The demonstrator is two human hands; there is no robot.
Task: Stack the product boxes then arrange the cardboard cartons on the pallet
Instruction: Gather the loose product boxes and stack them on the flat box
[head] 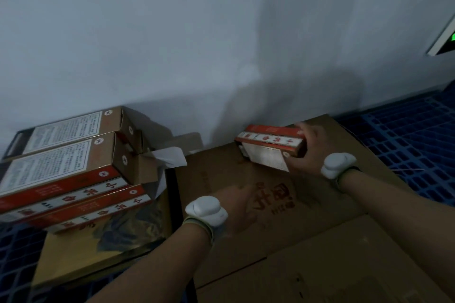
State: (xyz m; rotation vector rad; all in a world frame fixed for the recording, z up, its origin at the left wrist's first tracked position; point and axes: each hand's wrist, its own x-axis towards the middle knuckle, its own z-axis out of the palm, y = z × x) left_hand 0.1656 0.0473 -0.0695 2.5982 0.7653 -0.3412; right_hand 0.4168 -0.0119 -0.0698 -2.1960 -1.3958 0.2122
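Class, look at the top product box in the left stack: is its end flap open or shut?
Open. The top product box has its end flap hanging outward, loose, not tucked in.

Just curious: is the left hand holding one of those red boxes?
No, the left hand hovers empty over the cardboard carton; only the right hand grips a red box.

Head-worn view, angled down, close over cartons [270, 204] beside wall [172, 32].

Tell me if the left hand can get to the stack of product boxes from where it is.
Probably yes. The left hand hovers blurred over the cardboard carton, empty it seems, and the stack of product boxes lies just to its left with nothing between them.
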